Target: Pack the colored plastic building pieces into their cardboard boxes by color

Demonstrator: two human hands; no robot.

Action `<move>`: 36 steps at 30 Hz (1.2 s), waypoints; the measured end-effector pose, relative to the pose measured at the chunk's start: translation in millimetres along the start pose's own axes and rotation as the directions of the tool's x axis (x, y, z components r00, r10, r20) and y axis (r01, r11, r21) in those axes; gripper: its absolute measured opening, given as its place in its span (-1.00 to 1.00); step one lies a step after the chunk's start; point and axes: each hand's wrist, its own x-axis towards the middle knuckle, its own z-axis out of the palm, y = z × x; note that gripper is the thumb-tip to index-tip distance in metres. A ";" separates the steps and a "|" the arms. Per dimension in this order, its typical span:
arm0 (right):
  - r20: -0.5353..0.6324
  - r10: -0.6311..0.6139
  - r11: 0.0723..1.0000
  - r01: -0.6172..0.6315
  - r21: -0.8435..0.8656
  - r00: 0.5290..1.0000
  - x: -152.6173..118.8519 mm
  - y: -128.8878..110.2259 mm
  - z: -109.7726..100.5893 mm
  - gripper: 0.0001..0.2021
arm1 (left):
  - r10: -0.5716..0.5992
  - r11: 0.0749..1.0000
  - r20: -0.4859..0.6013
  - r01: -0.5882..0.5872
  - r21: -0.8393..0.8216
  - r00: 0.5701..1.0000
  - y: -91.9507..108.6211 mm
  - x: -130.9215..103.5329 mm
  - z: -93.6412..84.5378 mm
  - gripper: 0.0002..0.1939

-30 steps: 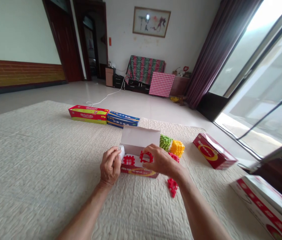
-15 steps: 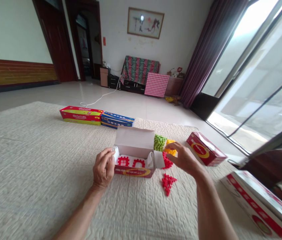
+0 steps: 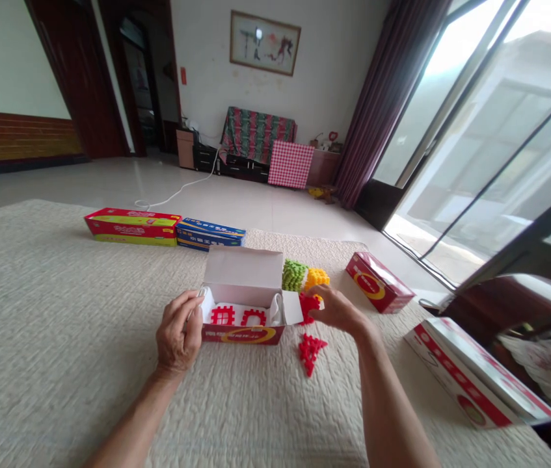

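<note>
An open cardboard box [image 3: 243, 268] with a white inside and a dark red front stands before me, its lid raised. Two red toy building blocks, one a window-like square [image 3: 222, 316] and one arch-like [image 3: 254, 318], lie on its white lining. My left hand [image 3: 178, 331] pinches the box's left side flap. To the right of the box, my right hand [image 3: 336, 311] has thumb and fingers around red building blocks [image 3: 307, 307]; its grip is partly hidden. Green blocks [image 3: 295, 275] and yellow blocks [image 3: 317, 278] are stacked just beyond. A red triangular block [image 3: 311, 353] lies nearer me.
Red-and-green [image 3: 133, 229] and blue [image 3: 211, 234] boxes lie at the far edge of the quilted cover [image 3: 84, 338]. A dark red box [image 3: 378, 282] lies to the right, with a larger white-and-red box [image 3: 475, 374] nearer me.
My right hand has come down and closed in on the red blocks beside the box. The left hand keeps its place at the flap. The whole view has shifted to the right.
</note>
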 end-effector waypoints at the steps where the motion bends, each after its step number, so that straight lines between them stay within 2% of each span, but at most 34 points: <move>1: 0.004 0.000 1.000 0.000 -0.002 1.000 0.0 0.4 -0.2 -0.65 | 0.000 1.000 -0.001 0.000 0.003 1.000 0.0 0.1 0.0 -0.78; 9: 0.035 0.017 1.000 -0.016 -0.019 0.999 1.2 -2.0 -0.9 -0.65 | -0.003 1.000 -0.006 0.003 0.007 1.000 -0.8 0.8 0.5 -0.78; 14: 0.036 0.002 0.999 -0.001 -0.037 0.999 2.6 -3.0 -0.8 -0.65 | -0.045 0.999 -0.006 0.045 0.010 0.999 -0.9 -0.1 1.4 -0.77; 17: -0.056 -0.017 0.999 0.015 -0.039 0.998 1.4 -0.8 -6.0 -0.70 | -0.071 0.997 -0.005 0.071 -0.004 0.997 -0.4 -0.3 1.7 -0.76; 20: -0.224 -0.079 0.997 0.072 -0.043 0.971 -3.0 -7.4 -16.7 -0.77 | -0.078 0.997 -0.004 0.078 -0.025 0.997 -0.6 -0.5 2.3 -0.75; 23: -0.299 -0.184 0.980 0.197 0.014 0.936 -5.7 -34.0 -23.1 -0.75 | -0.091 0.995 0.003 0.091 -0.036 0.996 -1.5 -0.8 2.9 -0.74; 27: -0.162 -0.350 0.923 0.369 0.111 0.923 6.2 -90.0 -8.4 -0.74 | -0.106 0.993 0.014 0.107 -0.041 0.994 -0.2 -0.1 2.6 -0.73; 30: -0.054 -0.411 0.905 0.414 0.097 0.910 24.3 -125.1 13.9 -0.74 | -0.112 0.993 0.005 0.112 -0.034 0.994 2.8 0.9 1.8 -0.73; 33: 0.007 -0.435 0.899 0.434 0.056 0.900 39.8 -144.1 33.0 -0.75 | -0.116 0.993 0.005 0.116 -0.036 0.993 4.3 1.2 1.6 -0.73; 36: 0.035 -0.443 0.896 0.441 0.046 0.896 46.6 -150.4 44.0 -0.74 | -0.115 0.992 0.016 0.116 -0.041 0.993 3.6 0.6 2.0 -0.73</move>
